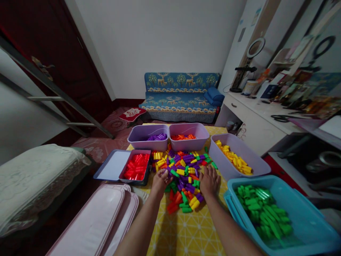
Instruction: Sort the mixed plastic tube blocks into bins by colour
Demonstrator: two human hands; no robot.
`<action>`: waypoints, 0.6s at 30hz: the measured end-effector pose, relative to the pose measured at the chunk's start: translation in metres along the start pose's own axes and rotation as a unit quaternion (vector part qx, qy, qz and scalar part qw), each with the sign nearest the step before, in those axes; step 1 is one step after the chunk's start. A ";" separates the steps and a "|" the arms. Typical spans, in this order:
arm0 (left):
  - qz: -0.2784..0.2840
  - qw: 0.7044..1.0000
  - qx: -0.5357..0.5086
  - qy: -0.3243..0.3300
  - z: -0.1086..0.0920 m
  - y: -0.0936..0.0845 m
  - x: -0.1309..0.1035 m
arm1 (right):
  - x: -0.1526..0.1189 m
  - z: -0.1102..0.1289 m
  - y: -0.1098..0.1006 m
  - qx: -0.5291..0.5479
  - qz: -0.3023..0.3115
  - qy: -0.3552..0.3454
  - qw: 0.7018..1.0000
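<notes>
A mixed pile of short plastic building pieces point(183, 172) in purple, yellow, green, orange and red lies on the table's yellow patterned cloth point(183, 234). At the pile's left edge, my left hand point(160, 181) is closed, thumb and fingers pinched at a purple building piece point(168, 170). My right hand point(209, 180) lies over the right edge, palm down with its fingers apart, touching the pieces there. Nothing shows held in it, though its underside is hidden.
Lilac bins hold purple point(157, 137), orange point(183, 137) and yellow pieces point(236, 158). Red pieces point(136, 167) fill an open-lidded box at left; green ones point(262, 209) lie in a blue tub point(301, 213) at right. Pink lids point(98, 217) are stacked near left. A sofa point(181, 99) stands beyond.
</notes>
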State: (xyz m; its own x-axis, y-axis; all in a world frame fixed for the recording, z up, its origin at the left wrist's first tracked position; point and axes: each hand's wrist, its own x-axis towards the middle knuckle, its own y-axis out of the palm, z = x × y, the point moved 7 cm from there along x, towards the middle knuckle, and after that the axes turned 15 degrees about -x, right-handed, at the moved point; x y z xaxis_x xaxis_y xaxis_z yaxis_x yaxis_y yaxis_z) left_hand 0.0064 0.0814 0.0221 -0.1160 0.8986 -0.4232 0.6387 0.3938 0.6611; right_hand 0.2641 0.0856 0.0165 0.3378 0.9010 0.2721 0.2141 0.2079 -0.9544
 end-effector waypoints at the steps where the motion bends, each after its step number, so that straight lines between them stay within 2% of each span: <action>1: 0.003 1.000 -0.015 -0.011 0.001 0.000 -0.001 | 0.000 0.000 0.000 -0.001 -0.002 0.000 1.000; 7: 0.028 0.999 -0.026 -0.034 0.005 0.005 -0.008 | 0.000 0.000 0.003 -0.008 0.000 -0.001 1.000; 18: -0.039 0.999 -0.019 -0.015 0.002 -0.001 -0.011 | 0.000 0.000 0.001 -0.007 0.008 -0.003 1.000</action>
State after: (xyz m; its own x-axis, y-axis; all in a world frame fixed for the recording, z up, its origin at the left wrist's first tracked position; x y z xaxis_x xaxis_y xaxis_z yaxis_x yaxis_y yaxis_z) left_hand 0.0085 0.0705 0.0245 -0.1418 0.8590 -0.4919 0.5992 0.4701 0.6480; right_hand 0.2643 0.0860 0.0154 0.3367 0.9063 0.2553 0.2214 0.1873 -0.9570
